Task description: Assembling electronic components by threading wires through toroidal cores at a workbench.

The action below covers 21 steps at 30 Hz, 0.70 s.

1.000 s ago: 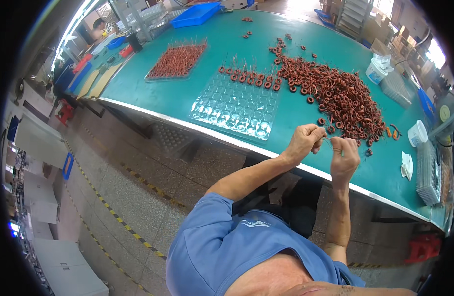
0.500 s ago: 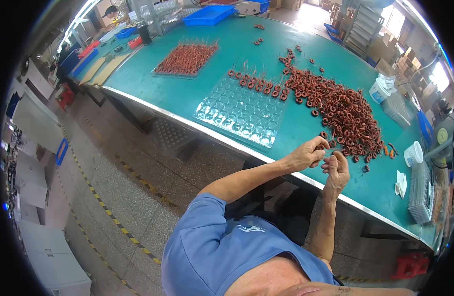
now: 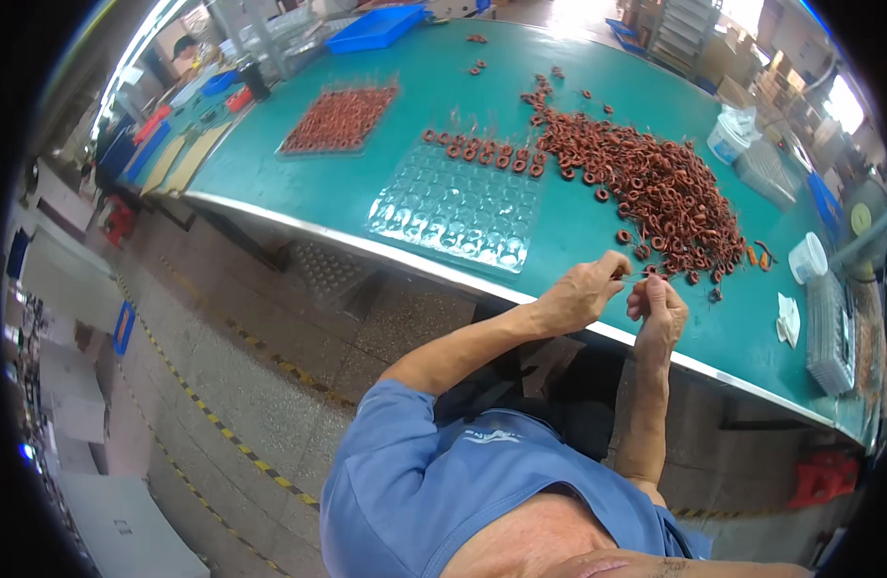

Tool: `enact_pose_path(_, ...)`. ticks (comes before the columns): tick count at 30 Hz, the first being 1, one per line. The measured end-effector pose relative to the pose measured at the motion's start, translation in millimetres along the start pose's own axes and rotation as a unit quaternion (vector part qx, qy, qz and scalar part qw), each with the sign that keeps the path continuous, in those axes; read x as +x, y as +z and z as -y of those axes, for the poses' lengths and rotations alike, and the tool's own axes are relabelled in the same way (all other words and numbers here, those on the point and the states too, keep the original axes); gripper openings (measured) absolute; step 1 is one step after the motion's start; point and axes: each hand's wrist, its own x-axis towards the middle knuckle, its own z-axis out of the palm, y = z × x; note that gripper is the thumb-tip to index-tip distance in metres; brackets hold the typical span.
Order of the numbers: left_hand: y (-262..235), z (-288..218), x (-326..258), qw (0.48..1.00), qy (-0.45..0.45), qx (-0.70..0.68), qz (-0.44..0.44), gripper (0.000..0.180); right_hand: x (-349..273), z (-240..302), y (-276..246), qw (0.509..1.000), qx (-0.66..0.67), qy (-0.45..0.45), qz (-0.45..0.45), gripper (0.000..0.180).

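Above the table's near edge my two hands are close together, fingertips almost meeting. My left hand (image 3: 580, 294) is closed in a pinch around a small reddish-brown ring coil, mostly hidden by the fingers. My right hand (image 3: 661, 313) pinches at a thin wire lead that runs between the hands; its far end is hard to make out. Just beyond the fingers lies a large heap of wire-wound ring coils (image 3: 655, 193). To the left of the heap is a clear plastic tray (image 3: 453, 212) with round pockets, its far rows filled with coils whose leads stick up.
A second tray full of coils (image 3: 337, 120) sits farther left on the green table (image 3: 241, 164). White tubs (image 3: 807, 258), stacked clear trays (image 3: 831, 337) and a crumpled white tissue (image 3: 787, 320) line the right side. A blue bin (image 3: 376, 29) stands at the back.
My fingers have shifted slightly, with the left hand turned more over the coil and the right fingertips closed nearer the wire. The whole view has tilted a little.
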Motion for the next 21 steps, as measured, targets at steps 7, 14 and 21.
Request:
enact_pose_path(7, -18.7, 12.8, -3.0, 0.899, -0.219, -0.349, 0.145, 0.026, 4.2, -13.4, -2.7, 0.999, 0.02, -0.017, 0.023, 0.026)
enact_pose_path(14, -7.4, 12.3, -10.1, 0.991, -0.033, -0.068, 0.109, 0.032, 3.8, -31.3, -11.3, 0.984, 0.14, 0.082, 0.075, 0.023)
enact_pose_path(21, -16.1, -7.5, -16.4, 0.972, -0.109, -0.145, 0.149, 0.029, -11.1, -24.1, -6.7, 0.986, 0.145, 0.024, 0.079, 0.023)
